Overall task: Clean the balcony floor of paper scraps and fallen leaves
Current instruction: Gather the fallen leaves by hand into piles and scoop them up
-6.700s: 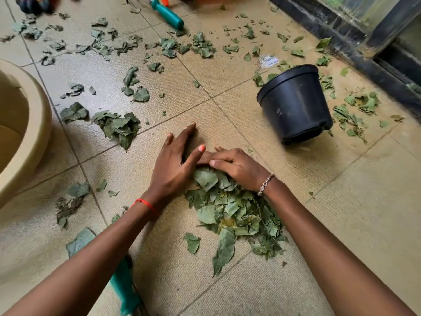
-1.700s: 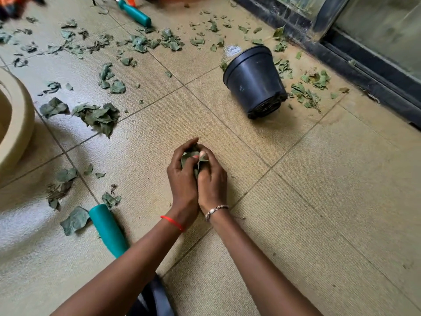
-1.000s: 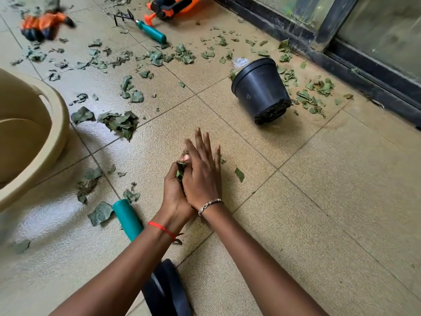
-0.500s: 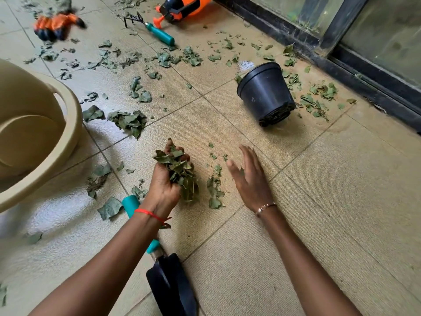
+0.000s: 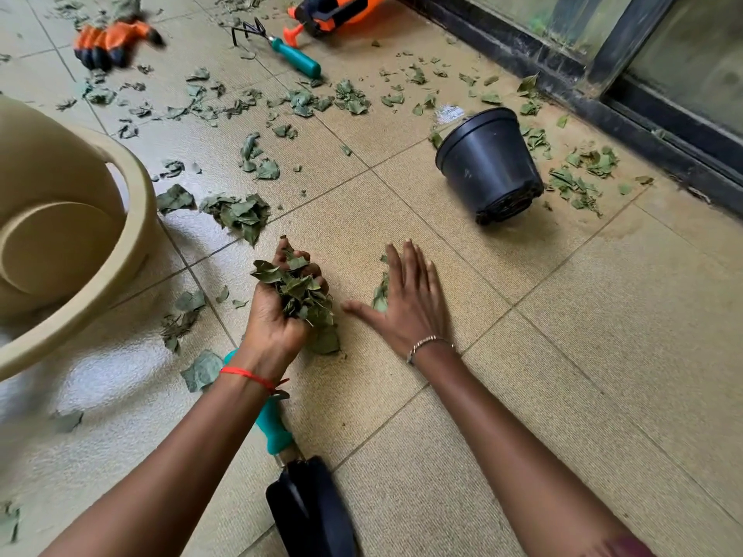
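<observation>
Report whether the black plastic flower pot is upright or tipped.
Tipped: the black plastic flower pot lies on its side on the tiled floor, slotted base facing the camera.

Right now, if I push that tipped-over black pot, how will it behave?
The black pot lies on its round, tapered side: it would probably roll in a curve. It looks like thin plastic, so likely light.

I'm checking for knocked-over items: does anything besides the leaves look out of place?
Yes: the black plant pot lies tipped on its side near the door frame, base toward the camera, with leaves scattered around it. A garden glove also lies dropped on the tiles.
</observation>
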Tool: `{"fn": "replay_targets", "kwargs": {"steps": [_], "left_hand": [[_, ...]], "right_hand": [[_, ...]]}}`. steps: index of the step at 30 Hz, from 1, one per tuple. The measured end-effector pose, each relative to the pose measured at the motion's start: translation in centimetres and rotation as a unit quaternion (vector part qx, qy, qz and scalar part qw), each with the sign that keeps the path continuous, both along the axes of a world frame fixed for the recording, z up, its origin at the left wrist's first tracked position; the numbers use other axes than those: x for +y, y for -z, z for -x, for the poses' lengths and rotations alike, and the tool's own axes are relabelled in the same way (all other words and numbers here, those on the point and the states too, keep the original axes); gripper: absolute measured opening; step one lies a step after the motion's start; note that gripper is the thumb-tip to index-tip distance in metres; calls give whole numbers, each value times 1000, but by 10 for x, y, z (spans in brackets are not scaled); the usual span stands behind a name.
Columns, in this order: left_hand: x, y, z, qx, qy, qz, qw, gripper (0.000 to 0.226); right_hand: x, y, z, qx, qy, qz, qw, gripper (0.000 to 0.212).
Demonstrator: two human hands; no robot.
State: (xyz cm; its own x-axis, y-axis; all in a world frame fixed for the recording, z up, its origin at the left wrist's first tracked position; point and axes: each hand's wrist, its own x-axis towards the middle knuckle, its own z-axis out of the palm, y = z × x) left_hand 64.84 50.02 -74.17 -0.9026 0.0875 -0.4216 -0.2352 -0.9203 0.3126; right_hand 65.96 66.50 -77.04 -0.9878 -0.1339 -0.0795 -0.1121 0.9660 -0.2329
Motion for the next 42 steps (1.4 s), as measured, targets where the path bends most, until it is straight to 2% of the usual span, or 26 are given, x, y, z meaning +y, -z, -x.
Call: {"fn": "replay_targets", "kwargs": {"steps": [3, 7, 9, 10, 11, 14, 16, 18, 20, 22, 28, 30, 31, 32, 33, 34, 35, 36, 37, 38, 40, 41, 42], "left_hand": [[-3, 0, 1, -6, 0, 5, 1000, 10], [1, 0, 1, -5, 4, -3, 1000, 14], [4, 1, 0, -10, 11, -14, 1000, 21], [5, 1, 0, -2, 14, -21, 1000, 14], [6, -1, -1, 8, 13, -32, 999, 17], [4, 7, -2, 44, 31, -58, 997, 66], [5, 10, -3, 50, 35, -63, 996, 74], [7, 9, -3, 48, 37, -75, 995, 73], [10, 9, -5, 44, 35, -82, 995, 70], [13, 7, -7, 39, 40, -80, 995, 66], [18, 5, -14, 31, 64, -95, 993, 63], [23, 2, -18, 18, 75, -78, 994, 46], [25, 2, -20, 6, 77, -65, 995, 32], [28, 0, -22, -6, 76, -52, 996, 21], [31, 0, -24, -14, 76, -45, 996, 18], [34, 0, -26, -23, 76, -41, 996, 18], [37, 1, -27, -29, 74, -43, 996, 19], [38, 1, -28, -35, 73, -44, 996, 21], [40, 1, -28, -46, 73, -40, 995, 24], [41, 0, -29, -55, 74, -29, 995, 26], [44, -3, -30, -68, 87, -24, 994, 25], [46, -5, -30, -68, 100, -32, 992, 20], [47, -7, -31, -61, 111, -51, 991, 9]], "right_hand": [[-4, -1, 17, 5, -32, 26, 999, 98], [-5, -4, 13, 3, -105, 131, 986, 54], [-1, -6, 5, 5, -110, 200, 974, 42], [2, -9, 0, 4, -112, 221, 969, 39], [6, -11, -4, 0, -118, 223, 968, 38], [21, -16, -19, -16, -162, 128, 978, 45], [29, -14, -30, -22, -180, 92, 979, 49], [30, -11, -40, -23, -154, 118, 981, 62], [30, -5, -47, 36, -141, 148, 978, 65], [32, 5, -51, 119, -134, 149, 972, 54], [30, 6, -59, 222, -149, 93, 959, 37], [25, 1, -52, 206, -43, 181, 961, 33], [20, -7, -50, 176, 66, 278, 942, 27], [14, -18, -47, 119, 187, 389, 894, 21], [9, -30, -45, 44, 277, 496, 822, 18], [6, -39, -43, -6, 313, 587, 746, 17], [2, -47, -42, -28, 315, 654, 688, 17], [-4, -58, -41, -34, 298, 694, 654, 17], [-10, -69, -41, -28, 270, 710, 650, 19], [-17, -76, -40, -3, 240, 691, 682, 21], [-31, -84, -41, 69, 183, 566, 801, 23], [-37, -85, -41, 107, 156, 504, 843, 22], [-41, -83, -42, 133, 132, 457, 869, 22]]}}
